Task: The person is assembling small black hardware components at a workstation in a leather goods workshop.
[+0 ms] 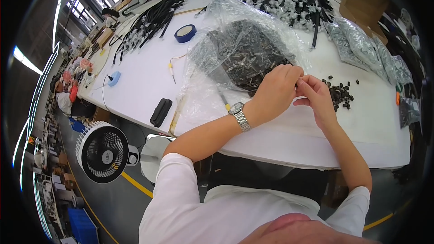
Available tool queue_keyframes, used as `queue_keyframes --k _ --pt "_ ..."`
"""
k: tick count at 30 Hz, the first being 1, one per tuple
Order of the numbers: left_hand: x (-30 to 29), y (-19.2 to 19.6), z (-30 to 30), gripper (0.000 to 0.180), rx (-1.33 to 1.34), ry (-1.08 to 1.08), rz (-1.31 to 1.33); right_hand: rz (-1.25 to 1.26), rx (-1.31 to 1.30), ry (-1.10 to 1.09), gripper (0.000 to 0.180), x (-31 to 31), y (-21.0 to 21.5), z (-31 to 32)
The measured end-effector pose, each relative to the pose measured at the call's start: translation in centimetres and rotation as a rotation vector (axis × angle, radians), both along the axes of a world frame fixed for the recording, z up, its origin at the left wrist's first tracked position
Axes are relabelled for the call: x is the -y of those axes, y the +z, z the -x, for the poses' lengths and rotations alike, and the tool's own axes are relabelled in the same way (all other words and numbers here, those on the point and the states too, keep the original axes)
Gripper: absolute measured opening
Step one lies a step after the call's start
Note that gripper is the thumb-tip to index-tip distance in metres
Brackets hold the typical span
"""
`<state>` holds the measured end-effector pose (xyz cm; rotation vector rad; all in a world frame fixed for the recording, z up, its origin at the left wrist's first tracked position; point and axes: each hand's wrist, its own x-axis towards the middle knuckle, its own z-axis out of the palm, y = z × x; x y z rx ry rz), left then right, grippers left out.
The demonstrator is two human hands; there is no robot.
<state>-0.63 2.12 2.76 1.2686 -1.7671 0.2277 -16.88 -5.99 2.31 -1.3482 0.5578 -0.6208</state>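
Sitting to the left of the clear plastic bag (205,56) are a black case (161,112) and a roll of blue tape (183,39). The bag, bulging with small dark pieces (255,56), lies just beyond the left hand (274,91), whose fingers curl inward; whether they grip anything cannot be told. At the bag's near right side, the right hand (318,101) bends thumb and fingers toward the left hand's fingertips, its hold too hidden to tell. Right of the bag, loose dark pieces (342,94) lie scattered on the white surface (280,147), just beside the right hand.
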Motion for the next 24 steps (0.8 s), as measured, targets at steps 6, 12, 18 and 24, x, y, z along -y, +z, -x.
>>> queue_keyframes --k 6,12,18,24 --pt "0.4 -0.3 -0.3 0.038 0.036 -0.025 -0.017 -0.003 0.018 -0.008 0.02 0.4 -0.3 0.1" --pt "0.2 0.1 0.0 0.04 0.118 0.005 -0.054 0.108 0.035 -0.019 0.015 0.9 -1.9 -0.3" --pt "0.3 -0.4 -1.1 0.025 -0.142 -0.06 -0.214 0.11 0.05 0.026 0.016 1.5 -1.5 -0.2" --pt "0.2 -0.2 -1.7 0.012 -0.267 -0.088 -0.403 0.151 -0.019 0.058 0.016 1.5 0.0 0.3"
